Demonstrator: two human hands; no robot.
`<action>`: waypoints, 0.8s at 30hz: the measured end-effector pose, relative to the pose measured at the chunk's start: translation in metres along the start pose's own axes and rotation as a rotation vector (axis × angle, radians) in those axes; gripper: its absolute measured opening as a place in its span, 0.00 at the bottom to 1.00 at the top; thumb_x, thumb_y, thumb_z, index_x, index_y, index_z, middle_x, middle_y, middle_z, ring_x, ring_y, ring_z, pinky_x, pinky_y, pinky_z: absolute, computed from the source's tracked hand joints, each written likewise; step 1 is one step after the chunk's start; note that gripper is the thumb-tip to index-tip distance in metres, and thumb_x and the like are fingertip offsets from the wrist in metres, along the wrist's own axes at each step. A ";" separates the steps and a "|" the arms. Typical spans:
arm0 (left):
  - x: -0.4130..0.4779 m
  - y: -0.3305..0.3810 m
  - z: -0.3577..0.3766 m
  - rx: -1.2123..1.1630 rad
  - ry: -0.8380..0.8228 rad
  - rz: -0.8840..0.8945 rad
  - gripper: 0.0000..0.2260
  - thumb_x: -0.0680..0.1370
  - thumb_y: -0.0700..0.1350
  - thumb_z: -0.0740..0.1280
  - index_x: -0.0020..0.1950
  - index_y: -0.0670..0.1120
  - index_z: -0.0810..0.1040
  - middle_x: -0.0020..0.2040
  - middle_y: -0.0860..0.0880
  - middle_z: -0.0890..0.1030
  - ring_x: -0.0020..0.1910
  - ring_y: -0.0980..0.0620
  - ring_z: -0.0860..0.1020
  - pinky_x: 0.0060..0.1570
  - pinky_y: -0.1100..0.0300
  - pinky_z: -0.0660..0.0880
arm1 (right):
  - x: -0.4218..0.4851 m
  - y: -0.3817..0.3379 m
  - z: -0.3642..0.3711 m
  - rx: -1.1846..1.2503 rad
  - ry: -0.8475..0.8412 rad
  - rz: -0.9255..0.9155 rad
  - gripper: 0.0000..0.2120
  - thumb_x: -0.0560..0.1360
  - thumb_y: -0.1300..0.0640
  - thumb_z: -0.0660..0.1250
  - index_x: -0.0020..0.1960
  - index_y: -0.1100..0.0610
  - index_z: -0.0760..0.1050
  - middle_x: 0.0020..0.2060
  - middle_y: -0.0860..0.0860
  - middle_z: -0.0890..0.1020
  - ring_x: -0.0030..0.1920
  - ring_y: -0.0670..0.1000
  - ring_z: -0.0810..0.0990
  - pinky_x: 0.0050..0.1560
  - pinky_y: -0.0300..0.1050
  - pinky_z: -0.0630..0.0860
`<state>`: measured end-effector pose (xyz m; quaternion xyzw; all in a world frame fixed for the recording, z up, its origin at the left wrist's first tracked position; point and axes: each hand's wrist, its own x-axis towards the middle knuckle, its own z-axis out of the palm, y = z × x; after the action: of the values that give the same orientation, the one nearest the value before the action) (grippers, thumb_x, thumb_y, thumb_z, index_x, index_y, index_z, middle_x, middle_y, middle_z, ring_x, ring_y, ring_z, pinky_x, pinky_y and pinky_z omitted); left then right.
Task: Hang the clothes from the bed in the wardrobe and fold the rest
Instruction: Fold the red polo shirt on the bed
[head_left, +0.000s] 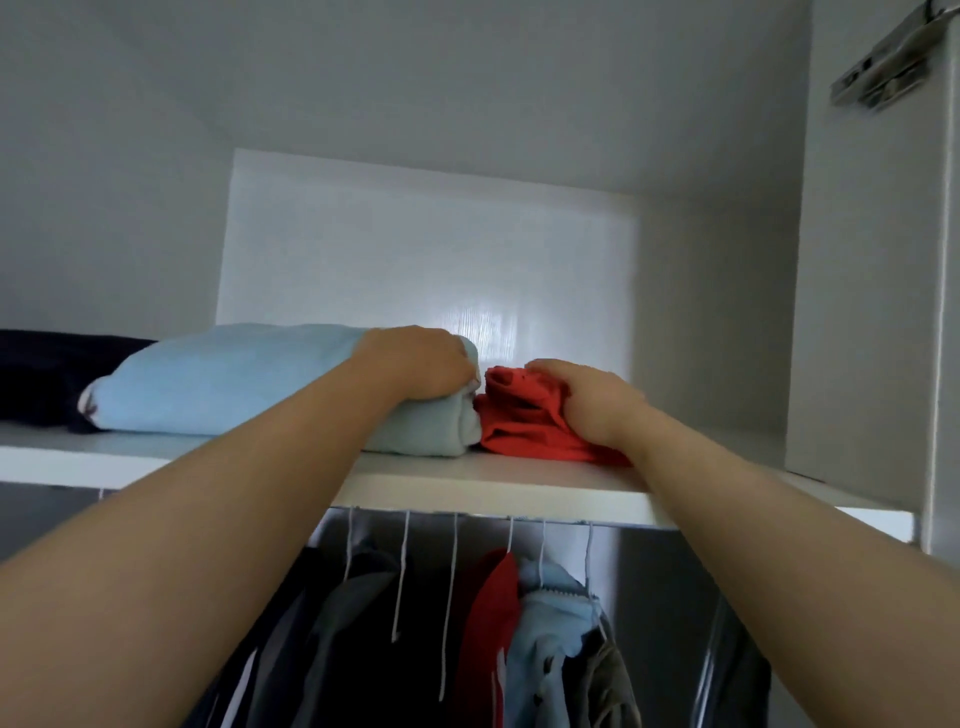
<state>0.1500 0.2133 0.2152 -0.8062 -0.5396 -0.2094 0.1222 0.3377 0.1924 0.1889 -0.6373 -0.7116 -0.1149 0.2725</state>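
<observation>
On the wardrobe shelf (467, 488), the folded blue garment (234, 379) is gripped at its end by the left hand (421, 364); the red garment (519, 423) touching it is clutched by the right hand (587, 400). Both are best pushed back from the shelf's front edge with folds kept flat

Folded clothes on the wardrobe (857, 312) shelf, hung clothes beneath.
A folded light blue garment (234, 379) lies flat on the white shelf (467, 486), its right end touching a smaller, rumpled red garment (519, 426). A dark garment (41, 374) sits against its left end. Below the shelf, the hanging clothes (498, 623), dark, red, light blue and perhaps olive, crowd together on white hangers (402, 561).
</observation>
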 end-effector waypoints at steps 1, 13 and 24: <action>0.000 0.001 0.001 0.027 0.004 0.001 0.14 0.78 0.52 0.57 0.62 0.54 0.74 0.66 0.51 0.73 0.63 0.47 0.70 0.62 0.53 0.66 | 0.000 -0.005 -0.001 0.033 0.021 -0.030 0.22 0.78 0.60 0.52 0.67 0.42 0.70 0.67 0.47 0.73 0.67 0.54 0.70 0.68 0.54 0.63; -0.012 0.002 0.013 0.129 0.125 0.027 0.16 0.80 0.51 0.52 0.62 0.51 0.74 0.62 0.48 0.75 0.61 0.46 0.72 0.59 0.52 0.63 | -0.018 -0.028 0.008 0.364 -0.103 -0.062 0.15 0.76 0.59 0.59 0.55 0.47 0.80 0.58 0.44 0.78 0.60 0.46 0.73 0.64 0.39 0.65; -0.073 0.006 0.000 -0.700 0.316 0.167 0.13 0.77 0.44 0.59 0.60 0.53 0.76 0.60 0.53 0.77 0.56 0.55 0.74 0.56 0.65 0.68 | -0.085 -0.070 0.001 0.653 0.513 0.102 0.11 0.75 0.61 0.61 0.37 0.50 0.76 0.30 0.35 0.79 0.36 0.34 0.77 0.34 0.22 0.67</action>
<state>0.1314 0.1510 0.1813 -0.7981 -0.3425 -0.4918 -0.0619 0.2731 0.1097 0.1549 -0.5024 -0.5873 -0.0245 0.6340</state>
